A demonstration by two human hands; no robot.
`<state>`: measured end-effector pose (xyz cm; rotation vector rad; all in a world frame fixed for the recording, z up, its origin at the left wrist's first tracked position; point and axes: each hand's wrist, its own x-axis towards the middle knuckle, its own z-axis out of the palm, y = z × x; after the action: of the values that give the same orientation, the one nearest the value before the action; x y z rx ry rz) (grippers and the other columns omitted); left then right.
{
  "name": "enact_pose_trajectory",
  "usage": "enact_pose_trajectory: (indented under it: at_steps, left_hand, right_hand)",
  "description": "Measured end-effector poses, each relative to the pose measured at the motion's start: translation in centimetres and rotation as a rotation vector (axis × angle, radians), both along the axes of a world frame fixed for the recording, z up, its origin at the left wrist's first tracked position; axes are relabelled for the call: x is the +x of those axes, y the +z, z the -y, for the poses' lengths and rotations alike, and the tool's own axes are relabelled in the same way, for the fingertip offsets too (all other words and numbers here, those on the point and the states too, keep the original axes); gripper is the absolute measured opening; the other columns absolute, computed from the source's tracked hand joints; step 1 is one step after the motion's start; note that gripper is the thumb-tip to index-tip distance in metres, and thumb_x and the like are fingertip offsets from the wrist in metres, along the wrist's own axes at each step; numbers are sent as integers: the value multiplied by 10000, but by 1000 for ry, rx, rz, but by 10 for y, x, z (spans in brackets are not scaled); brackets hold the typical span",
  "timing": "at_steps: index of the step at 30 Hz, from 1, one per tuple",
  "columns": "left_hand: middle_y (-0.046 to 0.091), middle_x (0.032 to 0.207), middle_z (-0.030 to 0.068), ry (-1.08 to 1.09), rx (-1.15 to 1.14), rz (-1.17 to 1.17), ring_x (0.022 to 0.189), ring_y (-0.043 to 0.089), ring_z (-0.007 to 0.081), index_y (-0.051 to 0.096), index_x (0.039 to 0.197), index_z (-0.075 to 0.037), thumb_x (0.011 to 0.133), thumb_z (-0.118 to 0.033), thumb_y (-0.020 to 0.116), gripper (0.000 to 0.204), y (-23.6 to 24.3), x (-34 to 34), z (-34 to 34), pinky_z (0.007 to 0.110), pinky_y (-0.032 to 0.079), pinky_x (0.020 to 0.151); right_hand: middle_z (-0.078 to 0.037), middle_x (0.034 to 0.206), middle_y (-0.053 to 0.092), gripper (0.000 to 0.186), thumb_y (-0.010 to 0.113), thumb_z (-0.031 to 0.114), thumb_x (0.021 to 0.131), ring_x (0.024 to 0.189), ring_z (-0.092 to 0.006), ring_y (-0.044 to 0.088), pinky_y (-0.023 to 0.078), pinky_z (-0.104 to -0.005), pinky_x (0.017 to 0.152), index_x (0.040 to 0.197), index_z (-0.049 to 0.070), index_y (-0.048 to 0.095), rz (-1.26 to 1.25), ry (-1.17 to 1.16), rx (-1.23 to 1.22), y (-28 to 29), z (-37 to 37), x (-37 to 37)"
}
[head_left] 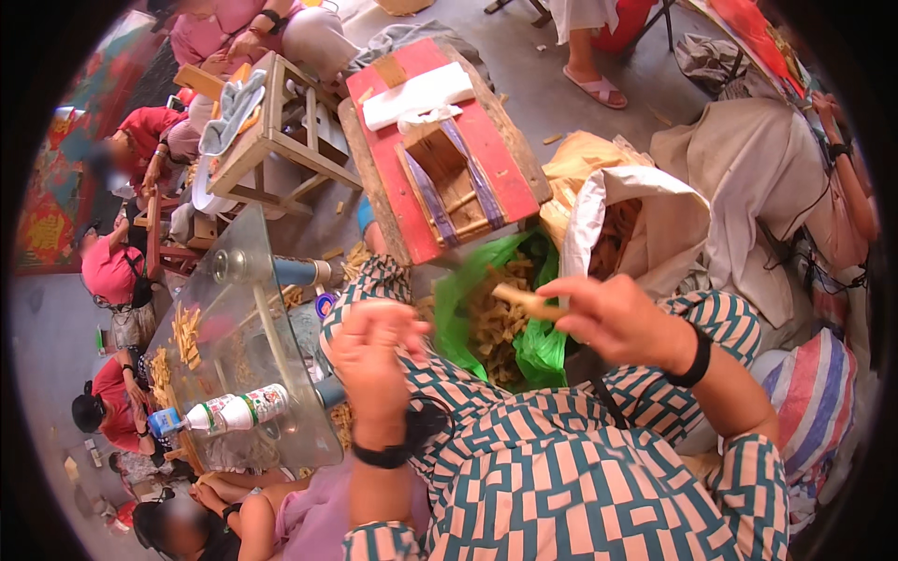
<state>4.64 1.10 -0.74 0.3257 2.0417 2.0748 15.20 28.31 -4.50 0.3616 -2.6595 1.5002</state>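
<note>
My right hand [613,318] is closed, pinching a short, light tan wooden piece [526,302] between thumb and fingers. It is above a green plastic bag [543,353] that stands open between my knees. Inside the bag lies a heap of similar tan pieces [498,323]. My left hand [374,344] is raised over my left thigh, beside the bag; motion blurs its fingers, and whether it holds anything cannot be made out. Just beyond the bag stands a red-topped wooden bench [505,178] carrying a small wooden box-like frame [440,159] with purple strips along its sides.
A white sack [589,210] stands open right of the bench. On my left, a glass table [309,439] bears white bottles [255,405] and scattered tan pieces [187,337]. A wooden stool [281,140] is at the far left. Several people sit around; a striped bag [814,402] lies right.
</note>
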Motion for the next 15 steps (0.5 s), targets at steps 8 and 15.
enact_pose_trajectory:
  at_steps: [8, 15]
  left_hand:
    - [713, 1021, 107, -340, -538, -842, 925, 677, 287, 696, 1128, -48, 869, -147, 743, 282, 9, 0, -27, 421, 530, 870]
    - [605, 863, 68, -648, -809, -1020, 833, 612, 249, 662, 1023, -60, 812, -164, 724, 243, -5, 28, -45, 419, 504, 878]
  right_hand:
    - [-28, 677, 600, 385, 690, 92, 801, 592, -170, 617, 496, -308, 499, 1171, 19, 610, -492, 31, 434, 9, 7, 4]
    - [-20, 614, 510, 109, 642, 100, 790, 569, -174, 598, 465, -318, 474, 873, 62, 581, -451, 88, 486, 14, 12, 7]
